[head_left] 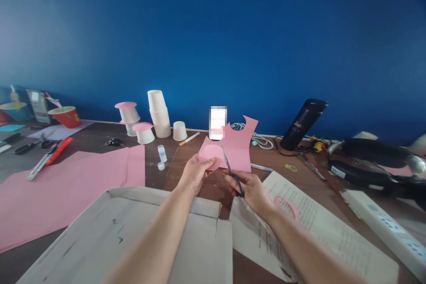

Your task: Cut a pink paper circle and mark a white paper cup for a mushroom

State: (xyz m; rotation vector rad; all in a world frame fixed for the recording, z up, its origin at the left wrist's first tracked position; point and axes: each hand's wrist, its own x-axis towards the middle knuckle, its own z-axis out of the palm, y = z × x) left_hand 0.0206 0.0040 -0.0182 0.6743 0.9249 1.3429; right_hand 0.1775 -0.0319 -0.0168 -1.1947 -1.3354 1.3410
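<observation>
Pinched in my left hand (195,172) is a rounded piece of pink paper (209,153), thumb on top. My right hand (245,186) grips the dark handles of a pair of scissors (227,159). Their blades point up and away, at the right edge of the rounded piece; whether they touch the paper I cannot tell. Behind both hands is a larger pink sheet (241,151) with curved cut-outs along its top edge. A thin curved pink scrap (289,206) lies by my right forearm on a printed paper sheet (319,217).
White paper cups (159,117), some topped with pink discs (125,105), stand along the blue wall. Pink sheets (83,173) with a red utility knife (55,155) lie left. A cardboard box (140,230) fills the front. A black bottle (302,124) and power strip (382,226) are right.
</observation>
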